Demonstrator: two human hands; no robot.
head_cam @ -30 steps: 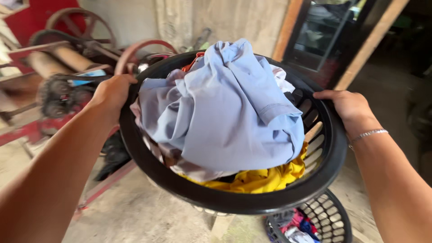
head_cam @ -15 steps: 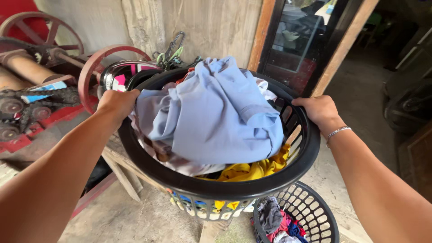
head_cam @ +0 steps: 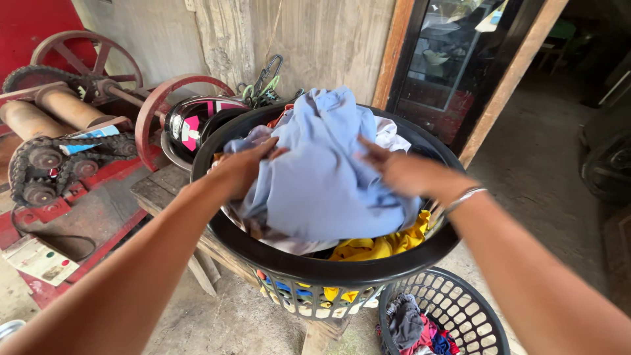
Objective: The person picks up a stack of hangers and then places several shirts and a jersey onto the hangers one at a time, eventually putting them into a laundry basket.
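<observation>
Fingers point(head_cam: 263, 150) of the left hand point(head_cam: 240, 172) and right hand point(head_cam: 401, 172) are laid loosely spread on a crumpled pale-blue cotton shirt point(head_cam: 322, 177). The shirt is heaped in a round black plastic laundry basket point(head_cam: 328, 266) set on a wooden bench point(head_cam: 158, 190).

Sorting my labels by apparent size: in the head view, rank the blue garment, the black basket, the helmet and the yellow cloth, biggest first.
1. Black basket
2. Blue garment
3. Helmet, partly hidden behind the basket and farther off, so its rank is unsure
4. Yellow cloth, mostly buried
</observation>
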